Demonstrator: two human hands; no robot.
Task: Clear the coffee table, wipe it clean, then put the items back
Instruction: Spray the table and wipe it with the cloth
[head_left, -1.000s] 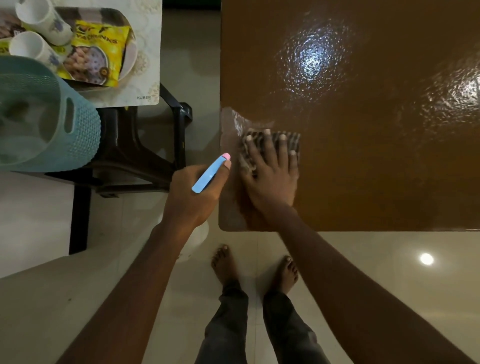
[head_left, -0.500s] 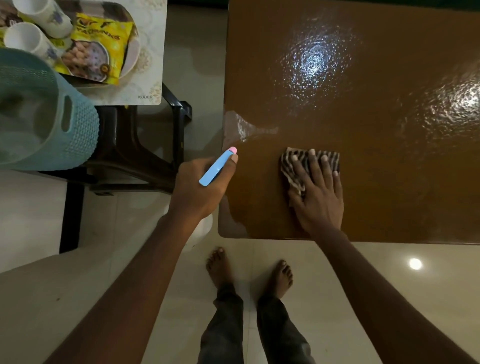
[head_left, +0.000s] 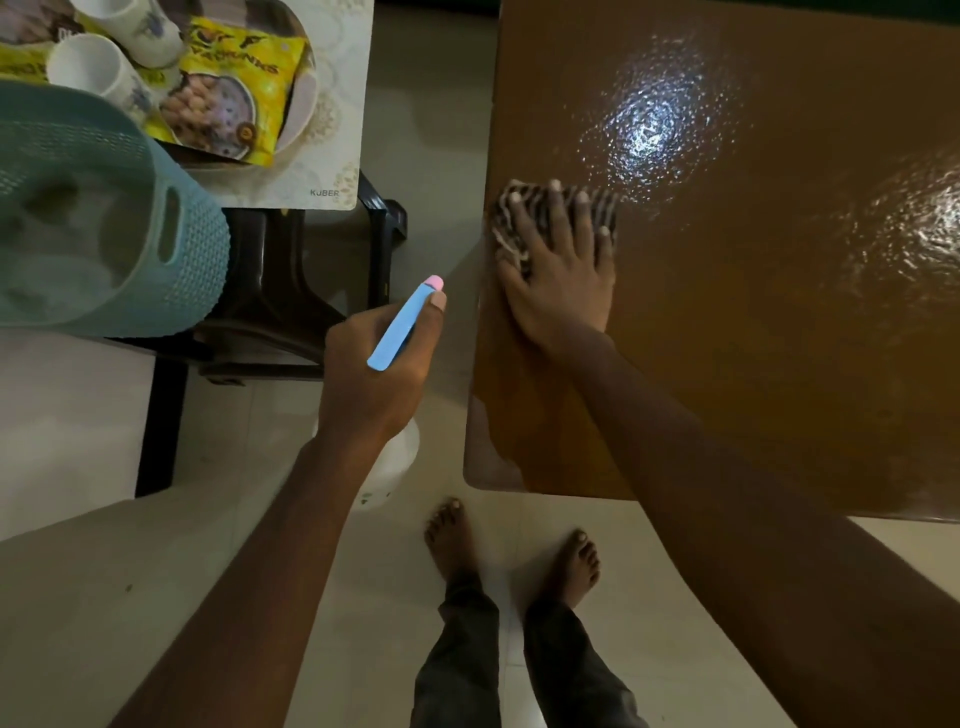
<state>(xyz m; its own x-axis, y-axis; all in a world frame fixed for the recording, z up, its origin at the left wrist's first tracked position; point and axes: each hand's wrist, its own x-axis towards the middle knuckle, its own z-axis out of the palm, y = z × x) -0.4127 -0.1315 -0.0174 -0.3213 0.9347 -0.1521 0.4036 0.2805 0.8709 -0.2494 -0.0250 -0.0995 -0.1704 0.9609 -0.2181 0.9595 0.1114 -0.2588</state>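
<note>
pale floor tiles run under a glossy brown coffee table (head_left: 779, 338), bare but for the wiping. the right hand (head_left: 563, 275) lies flat, fingers spread, pressing a striped cloth (head_left: 506, 228) at the table's left edge, so the unwiped top stretches away to the right and far side. the left hand (head_left: 374, 374) is off the table, curled around a spray bottle (head_left: 397, 325), its blue trigger pointing toward the cloth. the cleared cups (head_left: 98, 67) and snack packet (head_left: 234, 98) wait on a tray (head_left: 298, 130) on the side stool (head_left: 270, 291), beside a teal basket (head_left: 104, 223).
</note>
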